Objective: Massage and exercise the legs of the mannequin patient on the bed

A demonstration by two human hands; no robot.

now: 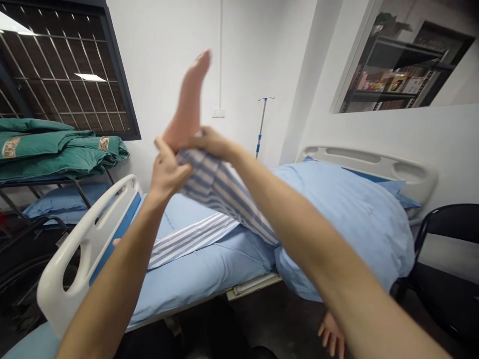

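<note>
A manikin's bare foot (189, 102) is raised above the hospital bed (194, 279), toes pointing up. A blue-and-white striped trouser leg (220, 194) covers the lifted leg up to the ankle. My left hand (166, 172) is closed round the heel and the trouser hem from the left. My right hand (209, 142) grips the hem at the ankle from the right. The other striped trouser leg (187, 239) lies flat on the blue sheet. A pale manikin hand (331, 334) hangs below the bed's edge.
A blue quilt (348, 219) covers the body towards the headboard (370, 164). The white footboard (82, 244) stands at the near left. Folded green bedding (56, 149) sits on a rack at left. A drip stand (262, 124) is by the wall, a black chair (445, 239) at right.
</note>
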